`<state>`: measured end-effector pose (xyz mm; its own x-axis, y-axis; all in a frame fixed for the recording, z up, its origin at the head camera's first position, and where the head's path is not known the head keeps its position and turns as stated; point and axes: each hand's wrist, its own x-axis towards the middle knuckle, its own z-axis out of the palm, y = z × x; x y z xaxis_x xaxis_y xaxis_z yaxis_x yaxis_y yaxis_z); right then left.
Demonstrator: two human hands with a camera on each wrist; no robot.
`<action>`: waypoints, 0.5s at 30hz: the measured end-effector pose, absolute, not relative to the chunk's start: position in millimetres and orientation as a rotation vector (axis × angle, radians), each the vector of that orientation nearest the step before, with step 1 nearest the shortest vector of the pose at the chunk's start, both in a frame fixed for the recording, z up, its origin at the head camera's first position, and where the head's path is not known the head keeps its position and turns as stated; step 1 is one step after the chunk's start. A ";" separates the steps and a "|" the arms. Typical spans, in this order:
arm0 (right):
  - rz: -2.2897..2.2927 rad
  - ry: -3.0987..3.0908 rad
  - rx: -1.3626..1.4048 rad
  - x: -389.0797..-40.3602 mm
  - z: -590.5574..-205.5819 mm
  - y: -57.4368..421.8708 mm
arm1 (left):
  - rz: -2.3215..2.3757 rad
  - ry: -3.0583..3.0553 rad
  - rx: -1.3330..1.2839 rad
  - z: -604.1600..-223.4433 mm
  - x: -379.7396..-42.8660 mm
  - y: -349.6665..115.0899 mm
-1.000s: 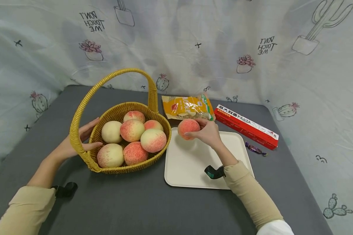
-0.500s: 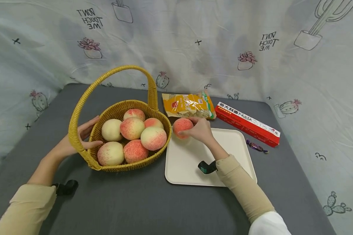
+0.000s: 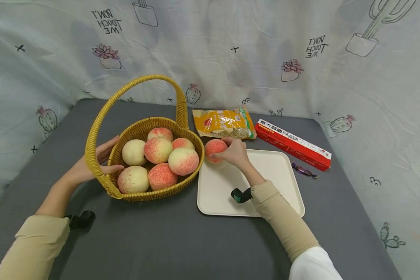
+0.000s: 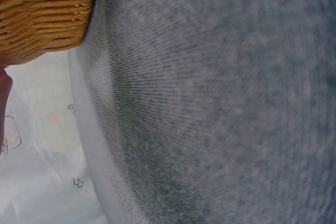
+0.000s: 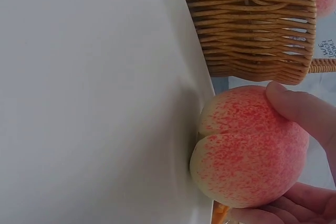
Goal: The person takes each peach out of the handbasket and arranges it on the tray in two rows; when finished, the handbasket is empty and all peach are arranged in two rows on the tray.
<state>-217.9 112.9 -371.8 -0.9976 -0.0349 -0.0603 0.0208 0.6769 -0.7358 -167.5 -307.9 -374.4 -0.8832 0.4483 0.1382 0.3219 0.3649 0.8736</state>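
My right hand (image 3: pixel 235 153) holds a red-blushed peach (image 3: pixel 215 151) between thumb and fingers, low at the back left corner of the cream tray (image 3: pixel 224 194). In the right wrist view the peach (image 5: pixel 252 150) sits close to the tray's rim, its pale cleft side toward the tray. The yellow wicker basket (image 3: pixel 150 197) stands left of the tray, filled with several peaches (image 3: pixel 157 150). My left hand (image 3: pixel 85 165) grips the basket's left side, thumb over the rim by the handle's foot. In the left wrist view only a sliver of finger shows beside the basket (image 4: pixel 44 17).
Behind the tray lies a yellow food packet (image 3: pixel 224 122). A red pasta box (image 3: pixel 292 144) lies slantwise at the right, with a purple-wrapped candy (image 3: pixel 303 170) below it. The basket's tall handle (image 3: pixel 133 81) arches over the peaches. A printed curtain (image 3: pixel 210 46) hangs behind the grey table.
My right hand has carried the peach leftward and slightly back, from over the tray to its back left corner beside the basket. The left hand stays on the basket.
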 end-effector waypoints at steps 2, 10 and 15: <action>-1.240 2.813 -0.009 -218.3 -372.0 112.1 | 1.550 2.491 0.705 -375.1 -168.2 -308.3; -1.239 2.843 -0.055 -216.0 -373.1 107.4 | 1.545 2.499 0.690 -374.5 -168.0 -307.5; -1.143 2.926 -0.188 -214.4 -373.5 103.1 | 1.541 2.512 0.686 -372.6 -167.3 -306.6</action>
